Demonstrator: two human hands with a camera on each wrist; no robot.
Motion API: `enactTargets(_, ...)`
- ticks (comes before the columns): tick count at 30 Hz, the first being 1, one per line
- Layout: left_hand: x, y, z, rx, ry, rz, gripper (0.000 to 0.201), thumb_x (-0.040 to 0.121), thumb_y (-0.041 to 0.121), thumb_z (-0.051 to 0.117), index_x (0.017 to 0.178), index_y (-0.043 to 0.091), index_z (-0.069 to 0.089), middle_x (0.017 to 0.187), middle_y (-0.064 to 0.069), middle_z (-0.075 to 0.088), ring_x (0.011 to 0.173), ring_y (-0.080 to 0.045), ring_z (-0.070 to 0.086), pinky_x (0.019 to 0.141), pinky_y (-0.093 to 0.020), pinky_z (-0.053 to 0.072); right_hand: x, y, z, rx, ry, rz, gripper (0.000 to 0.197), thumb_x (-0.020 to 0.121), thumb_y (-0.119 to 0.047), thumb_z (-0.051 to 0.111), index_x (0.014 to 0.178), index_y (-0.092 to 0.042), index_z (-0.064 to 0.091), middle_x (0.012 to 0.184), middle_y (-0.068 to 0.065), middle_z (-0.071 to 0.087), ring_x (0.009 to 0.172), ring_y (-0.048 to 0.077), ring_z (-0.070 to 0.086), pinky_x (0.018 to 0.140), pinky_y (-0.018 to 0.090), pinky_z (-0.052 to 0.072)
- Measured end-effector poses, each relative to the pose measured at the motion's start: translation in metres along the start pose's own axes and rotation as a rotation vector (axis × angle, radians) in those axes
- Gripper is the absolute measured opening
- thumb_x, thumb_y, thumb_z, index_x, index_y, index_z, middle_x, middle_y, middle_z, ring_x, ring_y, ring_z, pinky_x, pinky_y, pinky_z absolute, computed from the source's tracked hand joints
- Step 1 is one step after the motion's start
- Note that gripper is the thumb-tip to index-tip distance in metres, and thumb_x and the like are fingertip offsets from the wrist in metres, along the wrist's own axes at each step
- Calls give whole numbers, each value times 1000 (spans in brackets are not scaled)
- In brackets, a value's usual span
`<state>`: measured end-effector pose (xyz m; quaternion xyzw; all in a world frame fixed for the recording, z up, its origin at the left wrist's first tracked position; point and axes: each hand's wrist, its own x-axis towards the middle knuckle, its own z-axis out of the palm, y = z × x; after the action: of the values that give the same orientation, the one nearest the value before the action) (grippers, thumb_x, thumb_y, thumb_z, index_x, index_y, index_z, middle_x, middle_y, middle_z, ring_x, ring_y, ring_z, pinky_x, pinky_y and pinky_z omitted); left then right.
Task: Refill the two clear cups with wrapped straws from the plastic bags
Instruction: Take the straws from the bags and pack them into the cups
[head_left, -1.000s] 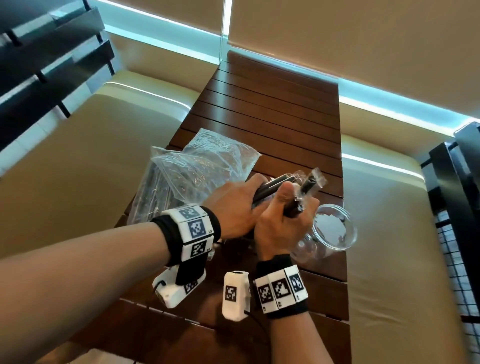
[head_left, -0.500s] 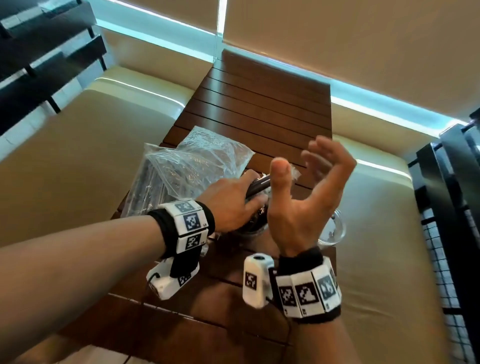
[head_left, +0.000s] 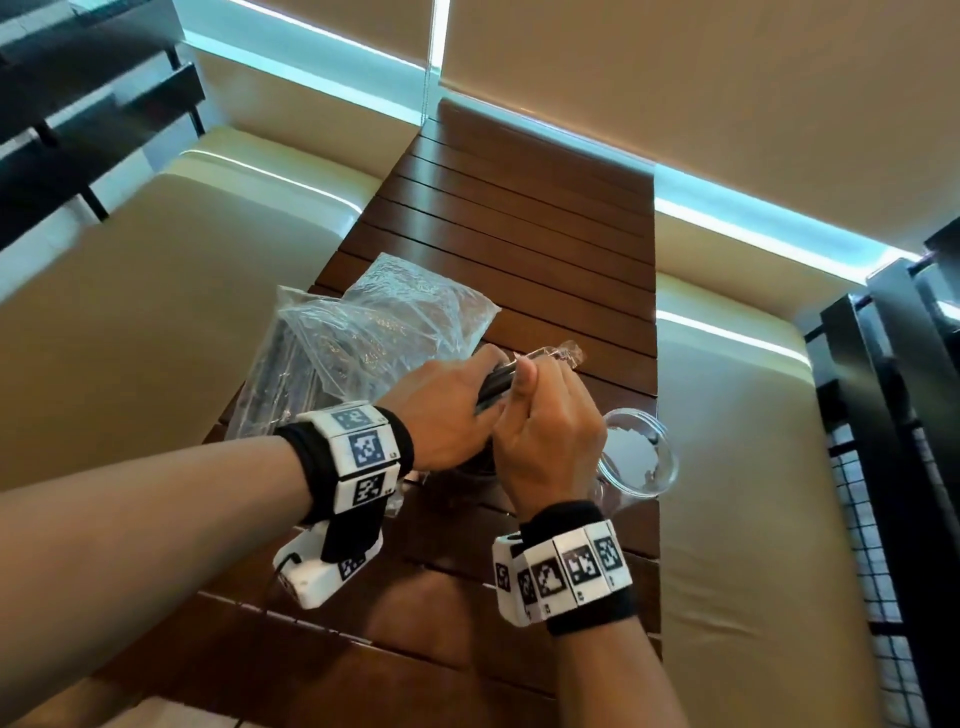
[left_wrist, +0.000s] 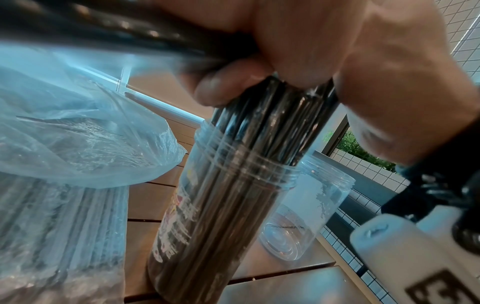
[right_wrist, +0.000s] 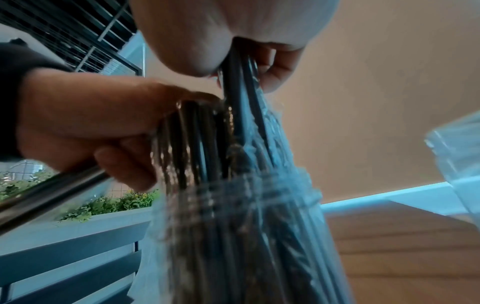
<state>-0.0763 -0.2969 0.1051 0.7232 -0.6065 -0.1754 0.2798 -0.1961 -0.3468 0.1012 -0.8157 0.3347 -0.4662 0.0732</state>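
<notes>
Left hand (head_left: 447, 410) grips spare straws (left_wrist: 109, 30) above full cup (left_wrist: 221, 216); right hand (head_left: 545, 431) pinches seated straws (right_wrist: 241, 86); next, fill empty cup (left_wrist: 309, 216) beside it.

We get head cam looking down from above the table (head_left: 519, 218), both wrist cams close-up looking upward, all sharing the straw-filled cup (left_wrist: 221, 205).

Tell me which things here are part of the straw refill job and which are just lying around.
Part of the job:
- wrapped straws
- filled clear cup
- empty clear cup
- plastic bags
- left hand and right hand, both gripping straws

Just there:
- wooden slat table
- beige bench cushions
- black railing
</notes>
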Motion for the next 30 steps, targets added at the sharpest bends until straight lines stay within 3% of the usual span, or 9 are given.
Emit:
enactTargets(3,-1,2,1,21,6,5,33,95,55,40,115,28,44,83,5,62,69,-14,59,62,-28,48,-14,5,3,12,27,25,44,104,-24,35,68,-8,55,63,3,51,56,15,41,54,25,30)
enactTargets(8,0,4,0,38,12,-37,35,94,57,41,117,31,44,75,10,56,64,-9,56,59,-25,45,-20,14,4,-92,17,54,37,101,-22,40,75,-8,62,79,4,63,76,24,51,67,42,43)
enactTargets(13,-1,4,1,7,34,-31,31,95,57,42,115,33,44,70,14,52,63,-4,54,57,-21,40,-23,5,8,-101,-23,183,39,102,-23,34,111,-7,69,129,9,63,121,21,55,98,35,39)
enactTargets(15,0,1,0,-26,17,-41,25,97,53,41,113,34,45,69,13,53,62,0,53,56,-18,38,-23,2,11,-74,-45,230,41,101,-23,35,124,-6,64,138,10,57,126,21,54,102,33,37)
enactTargets(18,1,-5,-3,-134,-32,-48,10,99,49,41,106,42,43,70,7,60,61,-4,57,56,-21,42,-26,-2,14,-90,-118,258,45,100,-27,34,133,-8,58,143,9,53,126,23,55,100,41,46)
enactTargets(22,0,-10,-4,-193,-57,-43,11,99,48,41,109,45,44,71,2,63,60,-9,61,61,-27,53,-38,-7,11,-104,-286,302,56,103,-41,20,150,-16,38,157,2,32,142,15,37,106,46,41)
enactTargets(26,2,-12,-6,-212,-111,-77,24,98,53,38,118,42,46,78,3,66,69,-13,64,69,-32,55,-36,-8,-1,-221,-527,299,75,95,-64,0,157,-22,6,164,-3,-1,151,15,5,120,51,13)
enactTargets(28,3,-13,-8,-213,-135,-84,30,98,54,37,123,41,46,82,4,67,73,-13,65,73,-33,56,-26,-9,-7,-242,-591,290,81,92,-68,-2,157,-20,1,164,-2,-9,151,14,-7,120,49,3)
enactTargets(30,2,-12,-7,-211,-167,-67,28,99,53,36,122,39,46,86,4,67,75,-14,65,72,-33,56,-11,-11,-10,-215,-590,303,86,89,-70,-7,157,-18,4,164,1,-8,150,14,-9,121,49,3)
